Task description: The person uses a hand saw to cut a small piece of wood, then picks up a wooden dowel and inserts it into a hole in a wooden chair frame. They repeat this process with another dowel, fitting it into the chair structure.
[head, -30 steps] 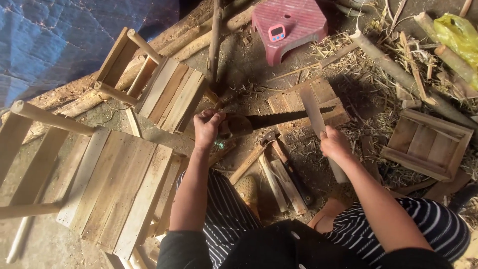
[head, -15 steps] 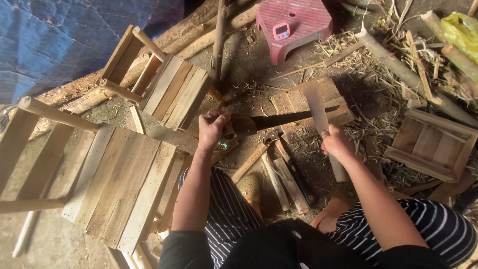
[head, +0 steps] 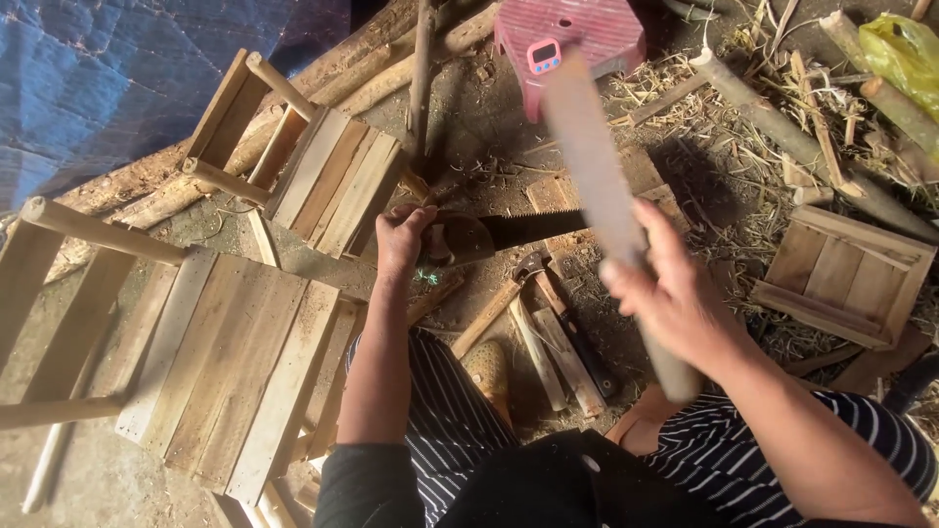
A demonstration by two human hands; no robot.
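Slat [head: 597, 186]: my right hand [head: 670, 303] holds it, fingers wrapped round, raised and blurred.
Saw [head: 489, 235]: my left hand [head: 401, 240] grips its handle, fingers closed.

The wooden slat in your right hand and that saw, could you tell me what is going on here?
A person sits on the ground among small wooden stools. The right hand holds a flat wooden slat lifted up towards the camera, blurred. The left hand grips the handle of a handsaw lying across the work on the ground. A hammer lies just below it, and a pink plastic stool stands beyond.
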